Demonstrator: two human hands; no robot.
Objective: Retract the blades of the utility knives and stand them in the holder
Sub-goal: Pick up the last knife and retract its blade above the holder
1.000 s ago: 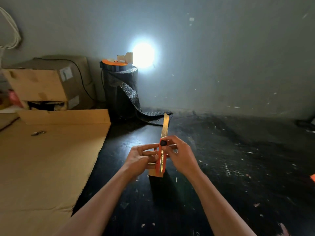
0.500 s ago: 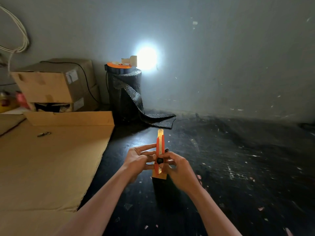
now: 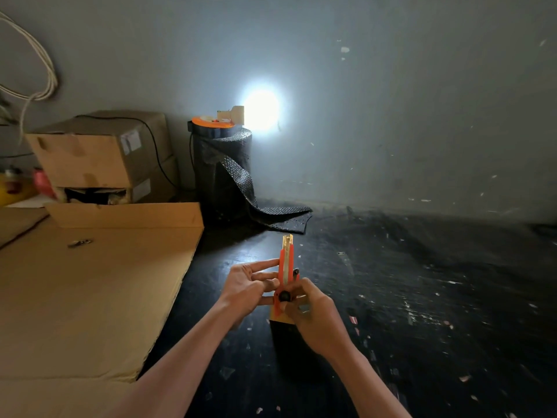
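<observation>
Both hands work one orange knife (image 3: pixel 285 267), held upright over the dark floor (image 3: pixel 422 297), just above a small box-like holder (image 3: pixel 281 319) with a tan top and dark sides.

Left hand (image 3: pixel 248 289): fingers stretched out flat against the left side of the knife body, steadying it. Not wrapped around; fingers pressed on the handle, thumb side hidden.

Right hand (image 3: pixel 313 315): closed on the lower part of the knife, thumb at the black slider (image 3: pixel 284 296) near the butt end. Fingers curl behind the handle.

Blade (image 3: pixel 287 240): a short gold-coloured tip shows above the orange body. A second dark knob sits on the right edge of the handle, partly hidden.

Holder: stands on the floor directly under the knife's lower end. Cannot tell whether the butt touches it; the right hand covers the joint.

Surroundings: flat cardboard (image 3: pixel 90 297) lies to the left, with a small metal item (image 3: pixel 80 242) on it. Stacked boxes (image 3: pixel 102 155) sit against the wall (image 3: pixel 391 116). A black roll (image 3: pixel 223 170), partly unrolled, stands beside them, topped by an orange disc (image 3: pixel 212 121). A bright lamp (image 3: pixel 260 110) glares behind it. Cord (image 3: pixel 39 70) hangs at upper left.
</observation>
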